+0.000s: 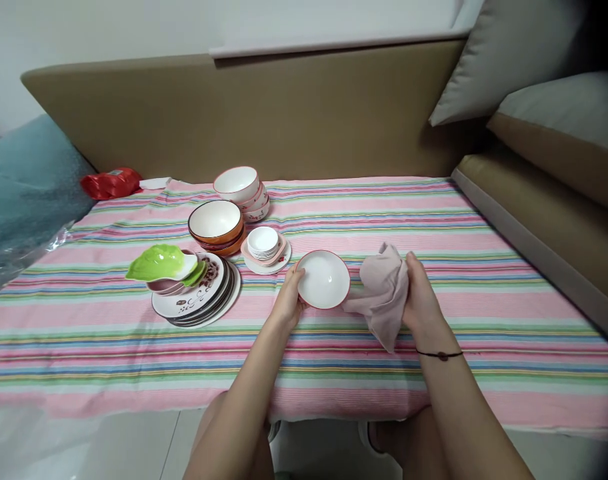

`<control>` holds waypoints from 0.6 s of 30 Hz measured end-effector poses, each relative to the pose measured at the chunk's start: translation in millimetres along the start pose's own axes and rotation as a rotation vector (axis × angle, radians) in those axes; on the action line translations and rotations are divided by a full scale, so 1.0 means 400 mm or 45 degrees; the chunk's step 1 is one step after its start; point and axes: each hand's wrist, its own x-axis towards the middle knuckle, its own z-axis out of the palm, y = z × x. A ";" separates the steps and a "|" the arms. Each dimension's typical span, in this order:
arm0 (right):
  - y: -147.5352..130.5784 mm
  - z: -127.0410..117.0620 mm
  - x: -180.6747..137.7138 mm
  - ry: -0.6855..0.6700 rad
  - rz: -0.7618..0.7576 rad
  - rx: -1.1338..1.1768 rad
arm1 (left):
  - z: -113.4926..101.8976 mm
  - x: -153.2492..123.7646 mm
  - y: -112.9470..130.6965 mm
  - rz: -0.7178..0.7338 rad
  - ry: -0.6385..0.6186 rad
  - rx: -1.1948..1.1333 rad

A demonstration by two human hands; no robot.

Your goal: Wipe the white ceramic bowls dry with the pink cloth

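My left hand [288,298] grips the left rim of a white bowl [325,279] with a thin red edge, tilted so its inside faces me. Thumb on the rim, the other fingers are mostly hidden beneath it. To the right, my right hand [420,293] is closed on a pinkish-grey cloth [384,287] that hangs down in folds. The cloth's left end comes close to the bowl's right edge; whether they touch I cannot tell. Left of the bowl stands a stack of small white dishes [263,241] on a pink dish and a saucer [268,269].
Patterned plates [171,305] are stacked at the left under a green leaf-shaped dish [159,262]. Behind them stand brown bowls [217,223] and white red-rimmed bowls [237,185]. A red bundle [111,183] lies far left. Striped cloth [334,373] covers the surface; cushions [559,127] are at right.
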 end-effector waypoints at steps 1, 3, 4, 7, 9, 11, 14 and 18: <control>0.000 -0.004 0.002 0.030 -0.022 -0.055 | 0.000 0.000 0.001 -0.004 0.012 0.007; 0.001 -0.010 0.005 0.093 -0.086 -0.151 | -0.001 0.004 0.000 -0.008 0.031 0.017; 0.001 -0.011 0.006 0.102 -0.125 -0.181 | -0.002 0.006 -0.001 -0.010 0.034 0.019; -0.012 -0.019 0.010 0.045 -0.309 -0.266 | -0.003 0.009 -0.003 -0.007 0.030 0.001; -0.028 -0.035 0.015 0.051 -0.544 -0.492 | -0.001 0.006 -0.001 -0.015 0.034 -0.016; -0.045 -0.063 0.018 0.191 -0.818 -0.873 | 0.001 0.002 0.002 -0.020 0.041 -0.033; -0.067 -0.109 0.013 0.512 -0.884 -1.314 | 0.002 -0.001 0.005 -0.015 0.044 -0.039; -0.098 -0.126 -0.005 0.456 -0.644 -0.950 | 0.000 0.004 0.001 0.003 0.028 0.003</control>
